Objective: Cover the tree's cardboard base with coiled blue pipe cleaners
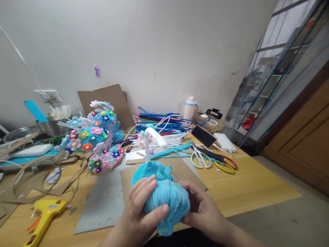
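A light blue bundle of fuzzy strands [168, 202] is held between both hands near the table's front edge. My left hand [141, 206] wraps its left side, thumb across the front. On the right side, my right hand [202, 207] grips it with curled fingers, partly hidden behind it. Just behind the bundle is a round turquoise fuzzy base [141, 171], partly covered by my left hand. A white wrapped stem [147, 147] rises from the base and bends over to the right, with small blue and pink pieces around it.
A yellow glue gun [48, 212] lies at the left front on the table. Flower-covered fuzzy pieces [89, 137] stand back left. Scissors [200, 158], pliers [226, 161], a phone [204, 136] and a power bank [225, 142] lie right. Coloured stems [161, 120] and a bottle [190, 109] are behind.
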Motion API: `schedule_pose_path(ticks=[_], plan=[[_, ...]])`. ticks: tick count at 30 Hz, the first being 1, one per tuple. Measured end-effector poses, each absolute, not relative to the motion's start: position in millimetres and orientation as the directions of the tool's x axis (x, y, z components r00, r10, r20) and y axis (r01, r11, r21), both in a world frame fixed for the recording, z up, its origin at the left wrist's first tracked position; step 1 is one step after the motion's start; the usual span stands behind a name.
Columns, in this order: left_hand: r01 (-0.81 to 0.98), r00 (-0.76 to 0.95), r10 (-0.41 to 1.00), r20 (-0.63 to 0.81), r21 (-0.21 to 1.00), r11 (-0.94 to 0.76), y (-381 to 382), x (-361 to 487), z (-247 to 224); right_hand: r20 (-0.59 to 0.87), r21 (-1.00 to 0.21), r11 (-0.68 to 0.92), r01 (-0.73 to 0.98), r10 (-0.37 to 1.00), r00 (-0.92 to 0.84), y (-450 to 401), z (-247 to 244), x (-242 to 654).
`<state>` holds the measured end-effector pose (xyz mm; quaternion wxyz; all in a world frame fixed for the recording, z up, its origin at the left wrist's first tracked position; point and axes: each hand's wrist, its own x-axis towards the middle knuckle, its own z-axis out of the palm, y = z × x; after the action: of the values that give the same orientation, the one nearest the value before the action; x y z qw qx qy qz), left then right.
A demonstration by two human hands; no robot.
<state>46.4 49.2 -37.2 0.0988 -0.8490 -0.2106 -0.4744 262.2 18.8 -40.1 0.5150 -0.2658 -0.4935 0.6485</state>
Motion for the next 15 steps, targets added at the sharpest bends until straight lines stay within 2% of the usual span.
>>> schedule_pose_path(ticks=[4,7,10,13,15], plan=[[0.428,0.397,0.198,0.896,0.01,-0.904,44,40,-40,0.206,-0.908,0.05,-0.415,0.917,-0.34,12,-31,263],[0.422,0.383,0.168,0.908,-0.011,-0.907,43,32,-44,0.161,-0.922,0.044,-0.385,0.947,-0.278,15,-28,265],[0.435,0.373,0.166,0.913,-0.015,-0.9,45,23,-53,0.128,-0.928,0.012,-0.374,0.949,-0.287,21,-28,265],[0.454,0.374,0.205,0.904,0.014,-0.891,46,14,-70,0.125,-0.924,-0.005,-0.382,0.941,-0.315,22,-27,264],[0.5,0.391,0.312,0.866,0.085,-0.862,45,6,-82,0.11,-0.922,-0.042,-0.385,0.925,-0.364,19,-26,262]])
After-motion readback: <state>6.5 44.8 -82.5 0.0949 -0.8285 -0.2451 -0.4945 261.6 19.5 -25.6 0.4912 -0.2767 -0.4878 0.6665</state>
